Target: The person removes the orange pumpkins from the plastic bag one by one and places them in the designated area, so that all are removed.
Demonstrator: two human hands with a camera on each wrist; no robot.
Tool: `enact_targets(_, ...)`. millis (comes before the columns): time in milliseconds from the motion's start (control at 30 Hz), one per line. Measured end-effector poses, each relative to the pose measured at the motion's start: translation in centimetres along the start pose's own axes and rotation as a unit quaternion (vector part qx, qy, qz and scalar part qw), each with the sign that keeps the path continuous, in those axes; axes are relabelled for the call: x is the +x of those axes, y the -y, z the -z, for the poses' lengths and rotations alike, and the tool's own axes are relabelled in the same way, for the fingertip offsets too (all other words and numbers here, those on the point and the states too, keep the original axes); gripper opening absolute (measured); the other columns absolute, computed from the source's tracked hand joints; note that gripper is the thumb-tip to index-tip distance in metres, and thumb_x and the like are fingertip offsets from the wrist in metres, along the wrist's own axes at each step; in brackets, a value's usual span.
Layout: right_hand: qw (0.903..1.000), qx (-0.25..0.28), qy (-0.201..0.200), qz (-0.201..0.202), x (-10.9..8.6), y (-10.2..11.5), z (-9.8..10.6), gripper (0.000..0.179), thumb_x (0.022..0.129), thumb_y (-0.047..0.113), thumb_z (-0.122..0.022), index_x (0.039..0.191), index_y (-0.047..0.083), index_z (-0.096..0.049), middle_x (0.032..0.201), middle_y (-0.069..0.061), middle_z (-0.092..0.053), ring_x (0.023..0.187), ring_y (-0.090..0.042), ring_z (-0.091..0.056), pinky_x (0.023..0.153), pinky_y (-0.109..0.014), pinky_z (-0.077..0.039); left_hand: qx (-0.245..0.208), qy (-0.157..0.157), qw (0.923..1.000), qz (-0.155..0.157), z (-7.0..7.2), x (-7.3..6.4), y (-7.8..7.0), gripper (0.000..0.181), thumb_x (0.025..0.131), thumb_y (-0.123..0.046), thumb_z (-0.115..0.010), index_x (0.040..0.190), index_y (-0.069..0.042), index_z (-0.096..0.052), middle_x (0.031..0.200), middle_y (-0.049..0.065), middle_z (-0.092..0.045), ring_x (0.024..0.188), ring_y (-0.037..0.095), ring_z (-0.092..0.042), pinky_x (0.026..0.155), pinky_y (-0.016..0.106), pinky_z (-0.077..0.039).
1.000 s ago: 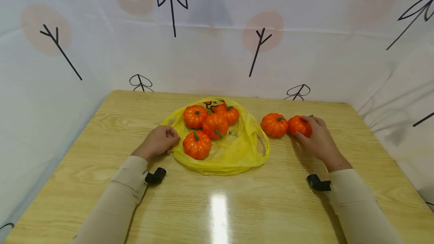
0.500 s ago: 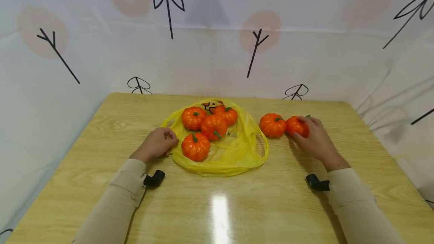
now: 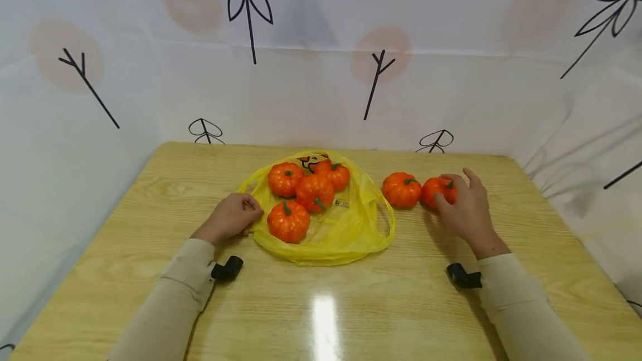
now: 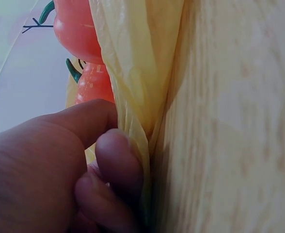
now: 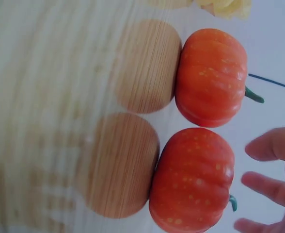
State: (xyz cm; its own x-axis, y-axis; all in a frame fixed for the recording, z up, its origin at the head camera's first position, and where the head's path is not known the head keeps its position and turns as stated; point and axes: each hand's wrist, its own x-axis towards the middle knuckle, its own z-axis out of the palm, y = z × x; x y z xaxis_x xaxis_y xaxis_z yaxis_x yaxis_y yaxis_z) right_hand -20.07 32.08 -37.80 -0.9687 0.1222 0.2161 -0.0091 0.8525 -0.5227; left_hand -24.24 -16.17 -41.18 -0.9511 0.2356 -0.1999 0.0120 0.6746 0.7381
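Note:
A yellow plastic bag [image 3: 346,238] lies spread on the table with several small orange pumpkins [image 3: 288,222] on it, each with a green stem. At the bag's left edge, my left hand [image 3: 232,217] pinches the thin plastic, seen close up as a fold of bag [image 4: 137,73] in the left wrist view. Right of the bag, two more pumpkins sit side by side: a nearer-to-bag one [image 3: 401,190] and an outer one [image 3: 433,187]. My right hand [image 3: 466,205] is at the outer pumpkin, its fingers spread; the right wrist view shows a gap between fingertips [image 5: 259,148] and pumpkin [image 5: 193,179].
The wooden table [image 3: 271,305] reflects a bright light streak at the front. A white cloth backdrop [image 3: 311,93] with drawn leaves and twigs rises behind it. Black wrist pieces [image 3: 227,269] sit at both cuffs.
My right hand's fingers have lifted and spread away from the outer pumpkin, whose stem now shows. The left hand stays at the bag's edge. The head view has tilted slightly up.

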Motion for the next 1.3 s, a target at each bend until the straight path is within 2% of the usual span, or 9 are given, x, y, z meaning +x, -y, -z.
enact_targets(133,0.999,0.018,-0.039,0.008,-0.3,0.6,0.0,0.045,0.098,0.017,-0.053,0.138,-0.002,-0.049,0.163,-0.027,-0.011,0.147,-0.055,-0.011,0.106,-0.078,-0.024,-0.004,0.002,1.0,-0.004,0.0,-0.1,-0.1,0.019,0.096,-0.026,-0.062,0.101,-0.008,-0.065,0.063,0.001,-0.056,0.046,0.013,-0.056,0.051,0.028,-0.05)
enact_targets(267,0.9955,0.037,-0.076,0.044,-0.5,1.5,-0.4,0.04,0.096,0.012,-0.056,0.133,-0.003,-0.054,0.161,-0.025,-0.016,0.15,-0.049,-0.008,0.109,-0.076,-0.025,-0.004,0.0,1.0,-0.004,0.0,-0.1,-0.1,0.019,0.096,-0.026,-0.062,0.101,-0.008,-0.065,0.063,0.001,-0.056,0.047,0.013,-0.056,0.051,0.028,-0.05)
enact_targets(367,0.9927,0.042,-0.088,0.07,-0.7,2.3,-1.0,0.037,0.094,0.01,-0.059,0.129,-0.002,-0.057,0.16,-0.024,-0.02,0.15,-0.047,-0.01,0.108,-0.074,-0.028,0.002,-0.002,1.0,-0.002,0.0,-0.1,-0.1,0.018,0.096,-0.025,-0.062,0.1,-0.008,-0.065,0.063,0.001,-0.056,0.047,0.013,-0.056,0.051,0.028,-0.05)
enact_targets(533,0.9896,0.044,-0.089,0.104,-1.1,3.6,-2.3,0.035,0.092,0.008,-0.062,0.126,0.0,-0.06,0.158,-0.024,-0.026,0.149,-0.047,-0.016,0.106,-0.074,-0.032,0.006,-0.001,1.0,-0.004,0.0,-0.2,-0.1,0.017,0.095,-0.024,-0.061,0.1,-0.008,-0.065,0.063,0.002,-0.057,0.047,0.014,-0.057,0.052,0.029,-0.05)
enact_targets(733,0.9834,0.06,-0.086,0.149,-1.8,5.4,-3.5,0.033,0.09,0.006,-0.064,0.122,-0.002,-0.062,0.154,-0.025,-0.032,0.146,-0.05,-0.021,0.108,-0.076,-0.025,0.002,0.001,1.0,-0.009,0.1,-0.2,0.0,0.017,0.096,-0.023,-0.062,0.1,-0.008,-0.065,0.063,0.002,-0.057,0.046,0.014,-0.056,0.051,0.029,-0.05)
enact_targets(867,0.9808,0.058,-0.075,0.17,-2.2,6.4,-4.0,0.034,0.089,0.005,-0.066,0.122,-0.003,-0.062,0.152,-0.024,-0.034,0.144,-0.049,-0.024,0.106,-0.074,-0.03,-0.001,0.002,0.9999,-0.01,0.1,-0.1,0.0,0.016,0.096,-0.024,-0.062,0.1,-0.008,-0.065,0.062,0.002,-0.056,0.046,0.014,-0.056,0.05,0.029,-0.049)
enact_targets(1067,0.9813,0.065,-0.051,0.174,-2.6,7.7,-4.6,0.035,0.09,0.005,-0.067,0.124,0.0,-0.061,0.154,-0.021,-0.033,0.146,-0.046,-0.023,0.107,-0.07,-0.034,-0.002,0.003,0.9999,-0.014,0.1,-0.1,-0.1,0.016,0.095,-0.024,-0.063,0.099,-0.008,-0.065,0.063,0.002,-0.057,0.047,0.015,-0.057,0.053,0.029,-0.05)
enact_targets(1300,0.9794,0.077,-0.027,0.185,-2.9,9.2,-5.4,0.038,0.091,0.006,-0.066,0.128,0.002,-0.061,0.154,-0.02,-0.034,0.144,-0.044,-0.029,0.107,-0.067,-0.038,0.003,-0.001,0.9997,-0.023,0.1,-0.1,-0.2,0.015,0.095,-0.023,-0.062,0.098,-0.008,-0.065,0.062,0.002,-0.057,0.046,0.015,-0.057,0.056,0.03,-0.051)
